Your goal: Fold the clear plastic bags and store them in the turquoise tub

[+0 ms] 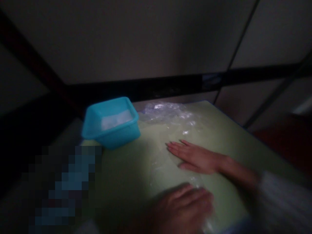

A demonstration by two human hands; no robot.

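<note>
My right hand [193,156] lies flat, palm down and fingers stretched out to the left, on a clear plastic sheet [170,118] spread over a pale green mat [126,175]. Nearer to me, my left hand [184,206] also rests on the plastic. It is blurred and dim, but its fingers look spread flat with nothing in them. A blue plastic tub [110,125] holding something white stands at the mat's far left corner, apart from both hands.
The room is very dark. A dark rail [170,86] runs behind the table, with a pale wall beyond it. The mat's right edge [243,128] drops off to a dark floor. A blurred-out patch covers the lower left.
</note>
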